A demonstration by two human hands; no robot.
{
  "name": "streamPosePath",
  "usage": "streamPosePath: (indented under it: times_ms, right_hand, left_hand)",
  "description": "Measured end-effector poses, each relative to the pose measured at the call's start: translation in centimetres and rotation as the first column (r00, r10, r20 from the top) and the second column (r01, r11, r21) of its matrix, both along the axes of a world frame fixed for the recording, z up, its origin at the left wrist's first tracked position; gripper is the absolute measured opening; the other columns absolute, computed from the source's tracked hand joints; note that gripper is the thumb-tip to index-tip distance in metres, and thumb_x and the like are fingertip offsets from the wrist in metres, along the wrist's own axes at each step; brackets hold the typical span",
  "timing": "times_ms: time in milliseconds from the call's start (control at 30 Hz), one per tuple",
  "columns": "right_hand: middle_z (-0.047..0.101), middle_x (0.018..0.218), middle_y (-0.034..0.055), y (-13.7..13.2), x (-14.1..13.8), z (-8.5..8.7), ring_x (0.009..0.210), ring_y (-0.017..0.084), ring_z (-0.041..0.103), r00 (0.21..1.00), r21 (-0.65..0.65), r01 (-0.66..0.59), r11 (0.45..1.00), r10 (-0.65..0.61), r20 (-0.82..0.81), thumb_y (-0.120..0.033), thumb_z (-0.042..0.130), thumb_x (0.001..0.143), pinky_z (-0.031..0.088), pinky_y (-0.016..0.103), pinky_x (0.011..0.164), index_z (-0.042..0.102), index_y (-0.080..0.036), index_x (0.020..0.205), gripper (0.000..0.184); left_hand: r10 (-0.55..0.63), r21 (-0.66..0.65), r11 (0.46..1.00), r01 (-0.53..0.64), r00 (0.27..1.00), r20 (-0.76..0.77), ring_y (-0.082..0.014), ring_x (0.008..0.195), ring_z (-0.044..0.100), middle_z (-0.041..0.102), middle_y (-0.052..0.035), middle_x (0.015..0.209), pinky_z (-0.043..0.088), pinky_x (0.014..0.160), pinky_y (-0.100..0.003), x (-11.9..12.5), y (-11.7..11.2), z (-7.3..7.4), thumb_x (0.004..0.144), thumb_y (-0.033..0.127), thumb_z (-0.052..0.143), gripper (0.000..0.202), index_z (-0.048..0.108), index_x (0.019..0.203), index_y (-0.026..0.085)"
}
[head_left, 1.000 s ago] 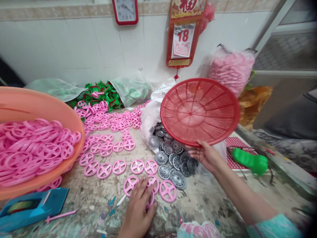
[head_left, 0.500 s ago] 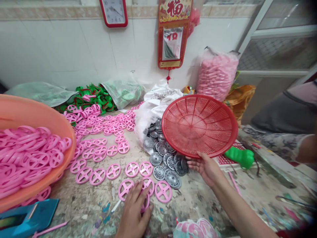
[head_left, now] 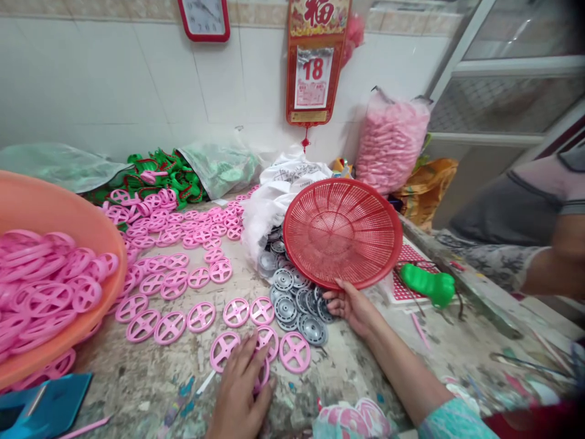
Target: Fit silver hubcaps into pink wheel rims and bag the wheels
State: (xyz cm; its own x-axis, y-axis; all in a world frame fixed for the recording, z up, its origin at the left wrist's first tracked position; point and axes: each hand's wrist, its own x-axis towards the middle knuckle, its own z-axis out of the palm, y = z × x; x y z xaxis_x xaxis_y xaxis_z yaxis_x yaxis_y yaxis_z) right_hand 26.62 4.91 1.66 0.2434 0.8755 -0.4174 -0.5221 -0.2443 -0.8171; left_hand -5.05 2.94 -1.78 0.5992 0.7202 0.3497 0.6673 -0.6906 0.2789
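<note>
A round red plastic basket (head_left: 345, 235) is tilted towards me over a heap of grey wheel discs (head_left: 312, 330). My right hand (head_left: 354, 308) grips its near rim, thumb on top and fingers curled underneath. My left hand (head_left: 242, 390) rests on the table, fingers stretched out over pink spoked wheels (head_left: 223, 352) that it partly covers. Another pink wheel (head_left: 295, 352) lies just right of those fingers. Some grey discs sit in a white bag (head_left: 267, 204) behind the basket's left side. Nothing shows inside the basket.
An orange basin (head_left: 103, 244) full of pink wheels stands at left, near a blue tape dispenser (head_left: 50, 405). Green parts (head_left: 167, 174) lie at the back. A green bottle-shaped object (head_left: 427, 283) and a wooden bar (head_left: 475, 292) are at right. Another person (head_left: 507, 207) sits beyond.
The red basket and my right hand have shifted slightly left in the view, along with the whole scene. The calendar's page, curled up before, now hangs flat. My left hand stays on the pink wheels.
</note>
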Motion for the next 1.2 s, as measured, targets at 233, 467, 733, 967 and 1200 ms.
streamPosePath:
  times_ms: [233,467,733,967,1200]
  right_hand:
    - [0.07,0.066,0.0063,-0.1,-0.4,-0.1,0.043,0.011,0.061,0.998,-0.005,0.053,0.999,-0.052,0.026,-0.032,0.048,0.089,0.052,0.02,0.042,0.061,-0.012,0.078,0.026]
    - [0.069,0.066,0.0054,-0.2,-0.5,0.3,0.043,0.011,0.061,0.999,0.0,0.044,0.999,-0.044,0.026,-0.032,0.049,0.089,0.052,0.021,0.042,0.061,-0.012,0.076,0.027]
    - [0.071,0.07,0.0058,-0.3,-0.5,0.1,0.044,0.012,0.062,0.999,0.027,0.049,0.998,-0.049,0.019,-0.032,0.05,0.088,0.052,0.021,0.043,0.06,-0.014,0.078,0.023]
    - [0.071,0.071,0.007,-0.4,-0.5,0.0,0.046,0.012,0.063,0.999,0.033,0.051,0.998,-0.051,0.005,-0.03,0.049,0.087,0.053,0.022,0.045,0.06,-0.014,0.081,0.021]
    - [0.072,0.071,0.007,-0.4,-0.2,1.2,0.044,0.012,0.062,0.999,0.023,0.053,0.998,-0.053,-0.011,-0.026,0.049,0.087,0.052,0.02,0.043,0.06,-0.015,0.084,0.017]
  left_hand:
    - [-0.005,0.015,1.0,0.004,1.0,0.014,-0.0292,0.125,0.047,0.049,-0.0101,0.138,0.048,0.094,-0.054,0.0,0.3,-0.4,0.084,0.031,0.052,0.047,0.048,0.131,0.028]
    - [0.006,-0.017,1.0,-0.006,1.0,0.019,-0.0292,0.125,0.046,0.049,-0.0094,0.139,0.046,0.096,-0.053,0.0,0.1,-0.2,0.083,0.03,0.053,0.048,0.048,0.131,0.028]
    - [0.008,-0.028,1.0,-0.007,1.0,0.029,-0.029,0.126,0.046,0.049,-0.0087,0.139,0.046,0.095,-0.054,0.0,0.0,-0.3,0.084,0.031,0.053,0.048,0.048,0.131,0.029]
    - [0.004,-0.044,0.999,-0.002,0.999,0.033,-0.0281,0.126,0.045,0.048,-0.0094,0.139,0.046,0.096,-0.053,-0.1,0.1,-0.1,0.084,0.031,0.052,0.048,0.046,0.132,0.029]
    - [0.017,-0.086,0.996,-0.013,0.999,0.046,-0.0278,0.126,0.046,0.05,-0.0084,0.138,0.045,0.097,-0.052,0.0,-0.1,0.2,0.084,0.031,0.052,0.046,0.048,0.13,0.03]
